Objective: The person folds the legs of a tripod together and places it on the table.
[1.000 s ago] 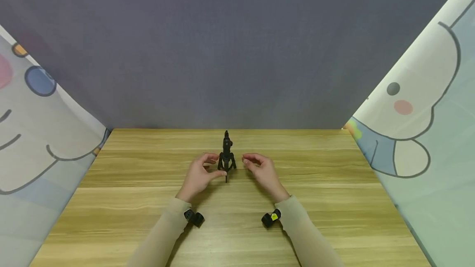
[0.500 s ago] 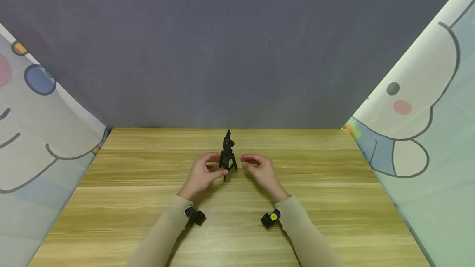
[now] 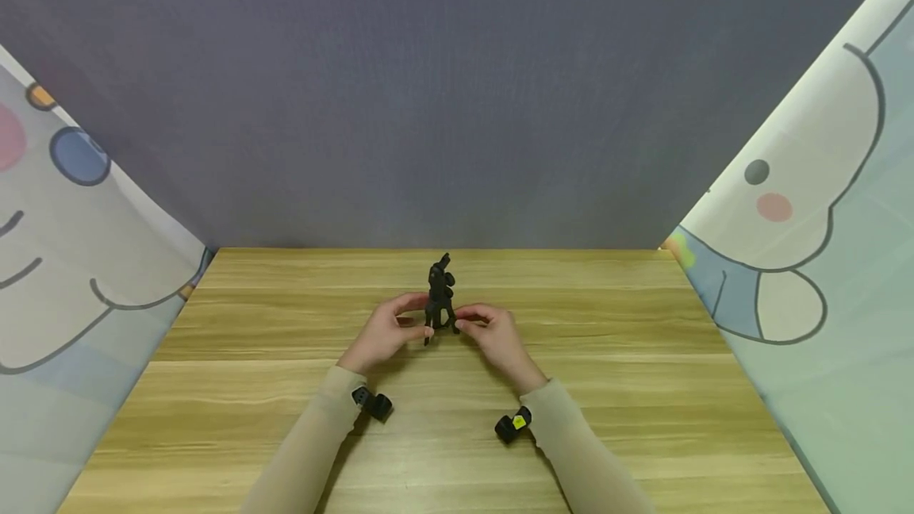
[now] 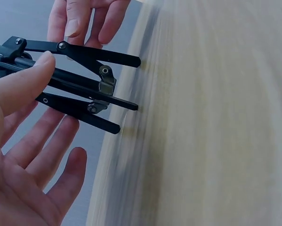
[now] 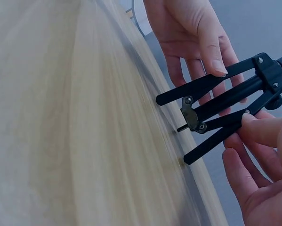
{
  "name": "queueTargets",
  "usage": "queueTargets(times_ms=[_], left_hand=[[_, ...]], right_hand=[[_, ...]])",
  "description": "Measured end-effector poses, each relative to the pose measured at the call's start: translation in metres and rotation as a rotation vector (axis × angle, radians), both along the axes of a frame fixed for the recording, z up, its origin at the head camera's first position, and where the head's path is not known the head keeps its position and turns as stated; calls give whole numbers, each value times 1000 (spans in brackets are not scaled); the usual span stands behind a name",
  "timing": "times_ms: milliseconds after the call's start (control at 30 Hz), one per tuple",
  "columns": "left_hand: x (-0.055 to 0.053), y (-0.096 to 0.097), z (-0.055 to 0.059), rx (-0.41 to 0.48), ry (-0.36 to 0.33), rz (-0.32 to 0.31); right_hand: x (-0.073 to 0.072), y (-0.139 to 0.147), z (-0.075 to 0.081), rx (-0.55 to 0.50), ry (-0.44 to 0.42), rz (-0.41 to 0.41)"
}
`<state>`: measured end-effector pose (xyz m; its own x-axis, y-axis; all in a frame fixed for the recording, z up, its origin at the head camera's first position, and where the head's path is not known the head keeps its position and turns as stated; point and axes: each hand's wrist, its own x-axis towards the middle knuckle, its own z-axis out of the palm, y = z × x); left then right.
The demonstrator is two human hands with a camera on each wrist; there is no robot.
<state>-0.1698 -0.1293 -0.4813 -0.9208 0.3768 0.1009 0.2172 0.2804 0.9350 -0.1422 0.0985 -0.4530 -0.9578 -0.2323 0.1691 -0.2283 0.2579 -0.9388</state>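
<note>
A small black tripod stands between the hands near the back of the table, its legs partly spread. The left hand pinches one leg, thumb in front and fingers behind; in the left wrist view that thumb lies across the leg's upper part. From the other side, the right hand pinches another leg between thumb and fingertips. The right wrist view shows the right thumb on the lower leg, with small metal hinge braces joining the legs below the central tube.
The wooden table carries the tripod close to its far edge. A grey panel rises behind it. Cartoon-printed cloths hang along the left side and right side. Each wrist wears a small black camera.
The right hand has moved left and now pinches a tripod leg. The tripod has turned, its top shifting right and its front leg shifting left with the left hand still on it.
</note>
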Motion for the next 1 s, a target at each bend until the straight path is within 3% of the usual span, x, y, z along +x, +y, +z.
queueTargets(times_ms=[233, 500, 1000], left_hand=[[-1, 0, -1, 6, -25, -11], [-2, 1, -2, -10, -30, -3], [-2, 0, -4, 2, -12, -12]], right_hand=[[1, -4, -1, 33, 25, -39], [-18, -3, -40, 1, 3, -73], [-18, 0, -38, -43, -47, -31]])
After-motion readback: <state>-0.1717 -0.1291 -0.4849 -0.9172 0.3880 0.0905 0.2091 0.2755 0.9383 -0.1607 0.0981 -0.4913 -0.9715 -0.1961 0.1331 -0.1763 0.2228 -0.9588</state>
